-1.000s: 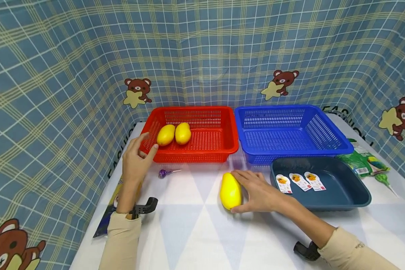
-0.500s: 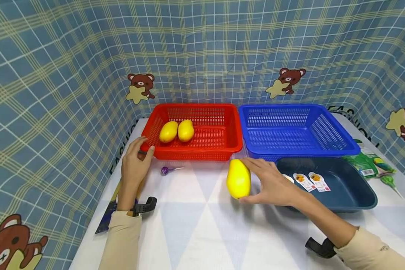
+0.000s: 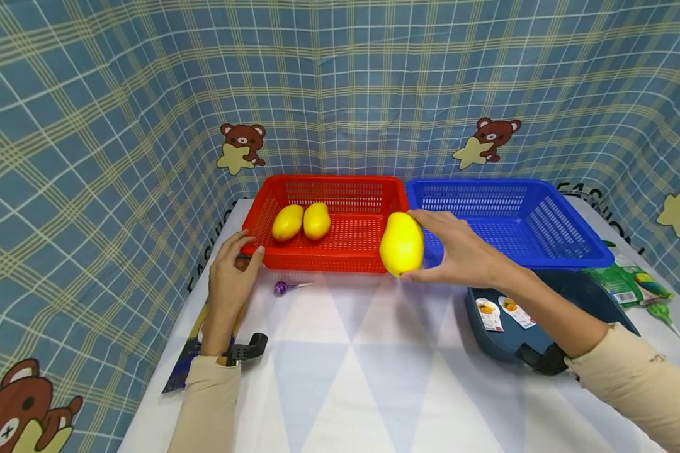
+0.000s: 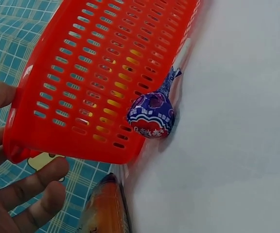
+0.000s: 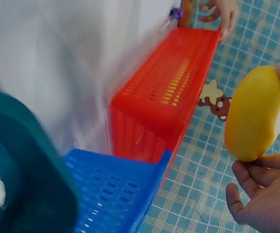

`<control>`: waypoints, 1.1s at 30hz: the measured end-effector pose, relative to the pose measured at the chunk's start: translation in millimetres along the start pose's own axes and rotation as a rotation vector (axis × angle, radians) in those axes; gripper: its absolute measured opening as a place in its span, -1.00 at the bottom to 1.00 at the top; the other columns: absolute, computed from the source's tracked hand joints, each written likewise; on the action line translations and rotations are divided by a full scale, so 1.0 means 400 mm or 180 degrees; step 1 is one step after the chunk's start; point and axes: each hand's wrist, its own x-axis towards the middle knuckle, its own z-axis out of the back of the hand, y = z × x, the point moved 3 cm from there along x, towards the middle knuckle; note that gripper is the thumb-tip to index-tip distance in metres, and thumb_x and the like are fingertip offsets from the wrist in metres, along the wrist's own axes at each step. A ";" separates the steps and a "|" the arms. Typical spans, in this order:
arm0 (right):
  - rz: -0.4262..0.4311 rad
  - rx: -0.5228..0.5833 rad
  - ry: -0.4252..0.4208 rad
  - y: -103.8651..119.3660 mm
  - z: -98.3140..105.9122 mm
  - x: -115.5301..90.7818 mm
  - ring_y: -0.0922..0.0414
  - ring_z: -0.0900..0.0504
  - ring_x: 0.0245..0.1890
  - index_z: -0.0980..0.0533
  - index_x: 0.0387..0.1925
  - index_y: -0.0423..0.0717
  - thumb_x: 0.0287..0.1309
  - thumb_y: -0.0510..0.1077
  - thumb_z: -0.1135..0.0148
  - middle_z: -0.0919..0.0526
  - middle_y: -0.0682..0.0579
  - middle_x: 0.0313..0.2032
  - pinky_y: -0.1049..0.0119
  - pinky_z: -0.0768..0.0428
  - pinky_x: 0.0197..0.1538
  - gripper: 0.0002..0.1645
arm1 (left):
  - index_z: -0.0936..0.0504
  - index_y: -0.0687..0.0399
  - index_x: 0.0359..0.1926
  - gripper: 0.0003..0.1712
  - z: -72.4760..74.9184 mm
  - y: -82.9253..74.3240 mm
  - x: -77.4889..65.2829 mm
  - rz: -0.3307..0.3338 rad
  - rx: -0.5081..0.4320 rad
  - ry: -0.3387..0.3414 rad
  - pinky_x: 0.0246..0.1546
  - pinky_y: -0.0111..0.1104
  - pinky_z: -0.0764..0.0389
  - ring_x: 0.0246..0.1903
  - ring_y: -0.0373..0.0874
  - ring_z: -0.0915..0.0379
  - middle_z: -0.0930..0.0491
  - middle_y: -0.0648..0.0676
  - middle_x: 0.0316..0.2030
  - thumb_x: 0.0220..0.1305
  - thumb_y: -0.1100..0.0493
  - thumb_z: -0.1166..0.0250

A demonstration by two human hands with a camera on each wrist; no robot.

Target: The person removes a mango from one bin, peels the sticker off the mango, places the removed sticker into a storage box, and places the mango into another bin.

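Note:
My right hand [image 3: 459,251] grips a yellow mango [image 3: 401,245] between thumb and fingertips, raised and overlapping the front right corner of the red basket [image 3: 323,259] in the head view. The right wrist view shows the mango [image 5: 254,114] pinched at its two ends. At the front left corner of that basket, my left hand [image 3: 229,277] holds the rim with thumb and fingers, while other fingers hang loose below the rim in the left wrist view. Two more mangoes, one left [image 3: 288,223] and one right [image 3: 317,221], lie side by side inside the basket.
A blue basket [image 3: 566,259] stands right of the red one. Before it is a dark teal tray [image 3: 490,343] with mango-picture labels [image 3: 490,314]. A purple lollipop [image 3: 281,287] lies by the red basket. Packets lie left [image 3: 181,365] and right [image 3: 623,283], with a green lollipop [image 3: 660,311].
My right hand has lifted the mango off the table and carried it forward to the red basket. My left hand has moved onto the basket's corner.

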 end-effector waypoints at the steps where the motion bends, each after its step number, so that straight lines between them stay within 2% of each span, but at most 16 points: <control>1: 0.0010 -0.0018 0.0006 -0.001 0.002 0.018 -0.12 -0.24 0.32 -0.27 0.45 -0.05 -0.16 0.23 -0.60 -0.38 -0.08 0.36 -0.39 -0.20 0.25 0.18 | -0.67 0.11 0.14 -0.52 0.000 0.001 0.001 -0.0016 -0.0001 -0.0019 -0.14 -0.13 -0.63 -0.13 -0.01 -0.59 -0.46 -0.03 0.31 0.36 -0.09 -0.30; 7: -0.0018 -0.0085 0.0073 -0.007 0.003 0.114 -0.12 -0.27 0.28 -0.27 0.44 -0.11 -0.16 0.24 -0.58 -0.41 -0.11 0.32 -0.31 -0.24 0.25 0.19 | -0.69 0.10 0.09 -0.54 -0.006 0.010 -0.001 -0.0053 -0.0027 -0.0076 -0.22 -0.20 -0.63 -0.27 -0.04 -0.61 -0.48 -0.06 0.29 0.34 -0.10 -0.31; 13: -0.0052 -0.0143 0.0138 -0.026 -0.009 0.207 -0.10 -0.29 0.21 -0.29 0.44 -0.09 -0.17 0.29 -0.55 -0.42 -0.12 0.32 -0.18 -0.28 0.14 0.18 | -0.70 0.10 0.08 -0.53 -0.002 0.010 -0.009 0.0005 -0.0040 -0.0100 -0.20 -0.19 -0.63 -0.26 -0.06 -0.61 -0.49 -0.06 0.29 0.33 -0.11 -0.32; 19: -0.0067 -0.0259 0.0235 -0.044 -0.027 0.300 -0.11 -0.30 0.19 -0.30 0.43 -0.09 -0.17 0.34 -0.52 -0.42 -0.10 0.33 -0.16 -0.26 0.10 0.19 | -0.69 0.15 0.07 -0.53 -0.002 0.009 -0.014 0.0017 -0.0103 -0.0103 -0.18 -0.12 -0.66 -0.23 -0.02 -0.61 -0.49 -0.03 0.29 0.33 -0.09 -0.33; 24: -0.0060 -0.0318 0.0321 -0.059 -0.040 0.374 -0.13 -0.31 0.17 -0.32 0.41 -0.11 -0.15 0.33 -0.51 -0.48 -0.09 0.26 -0.18 -0.27 0.10 0.15 | -0.70 0.15 0.06 -0.55 0.000 0.007 -0.012 -0.0021 -0.0124 -0.0140 -0.18 -0.10 -0.66 -0.22 -0.03 -0.61 -0.50 -0.02 0.28 0.32 -0.07 -0.36; 28: -0.0078 -0.0361 0.0439 -0.076 -0.062 0.426 -0.10 -0.33 0.12 -0.36 0.37 -0.08 -0.13 0.36 -0.49 -0.53 -0.03 0.16 -0.16 -0.29 0.07 0.09 | -0.70 0.13 0.06 -0.56 0.003 0.007 -0.006 -0.0044 -0.0142 -0.0142 -0.20 -0.14 -0.65 -0.24 -0.06 -0.60 -0.50 -0.04 0.28 0.31 -0.06 -0.37; 33: -0.0117 -0.0456 0.0678 -0.092 -0.103 0.472 -0.09 -0.32 0.13 -0.35 0.37 -0.11 -0.14 0.38 -0.49 -0.53 -0.05 0.18 -0.13 -0.25 0.05 0.12 | -0.70 0.11 0.08 -0.54 0.004 0.009 -0.002 -0.0002 -0.0096 -0.0097 -0.22 -0.17 -0.64 -0.27 -0.06 -0.59 -0.49 -0.06 0.29 0.31 -0.07 -0.37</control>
